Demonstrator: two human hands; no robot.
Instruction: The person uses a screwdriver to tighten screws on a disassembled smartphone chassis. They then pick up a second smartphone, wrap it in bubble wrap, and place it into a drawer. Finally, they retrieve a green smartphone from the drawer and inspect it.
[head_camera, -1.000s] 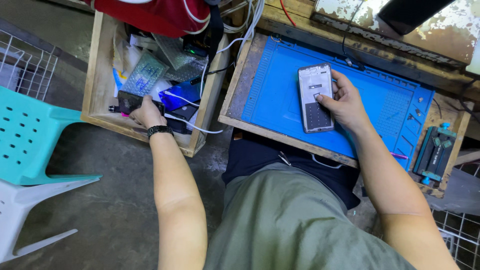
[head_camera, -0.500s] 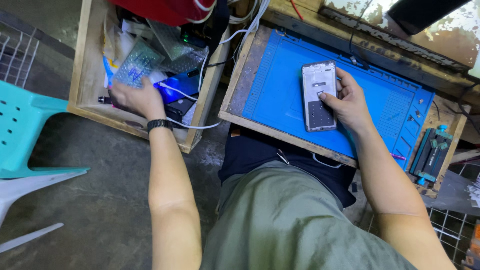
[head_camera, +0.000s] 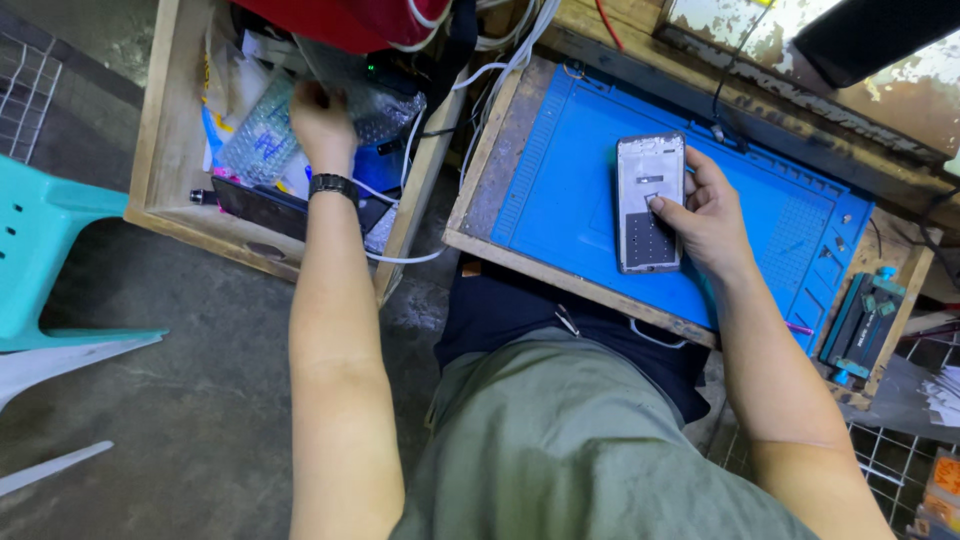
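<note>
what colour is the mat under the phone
Blue: the mat under the phone, clearest in the head view.
</note>
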